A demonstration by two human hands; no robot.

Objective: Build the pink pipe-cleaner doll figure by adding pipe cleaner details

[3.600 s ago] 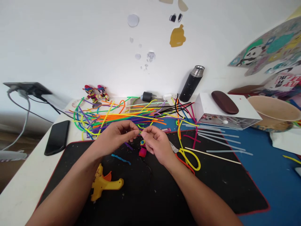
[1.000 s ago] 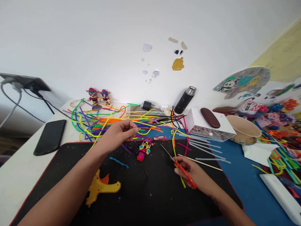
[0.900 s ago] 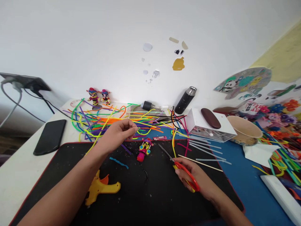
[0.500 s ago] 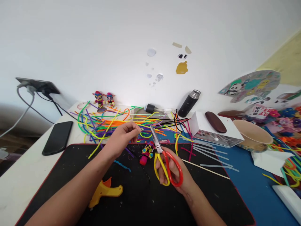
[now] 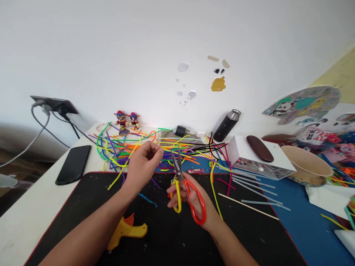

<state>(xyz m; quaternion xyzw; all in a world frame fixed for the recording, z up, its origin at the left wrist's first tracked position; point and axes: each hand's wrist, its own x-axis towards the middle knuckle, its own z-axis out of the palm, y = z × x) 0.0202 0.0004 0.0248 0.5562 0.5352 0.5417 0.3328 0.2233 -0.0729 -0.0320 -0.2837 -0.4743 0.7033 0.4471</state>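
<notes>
My left hand (image 5: 145, 164) is closed in a pinch in front of the colourful sticks (image 5: 133, 149); whatever lies between thumb and forefinger is too small to make out. To its right, my right hand (image 5: 194, 197) holds scissors (image 5: 179, 171) with one red and one yellow handle. The blades point up and stand slightly apart, near my left fingertips. A small colourful figure is mostly hidden behind the scissors and my right fingers. On the black mat (image 5: 166, 244) lie a yellow tool (image 5: 129, 231) and a blue twisted strip (image 5: 148, 200).
A phone (image 5: 73, 164) lies at the left. Two small figures (image 5: 121, 120) stand by the wall. A black flask (image 5: 227, 125), a white box (image 5: 266, 164) with a brown case (image 5: 260, 148), a bowl (image 5: 307, 160), pale sticks (image 5: 259, 188) and a thin wooden stick (image 5: 248, 206) are on the right.
The scissor blades have opened and their handles have spread. My right hand has shifted left, over the small figure. The whole view has moved slightly.
</notes>
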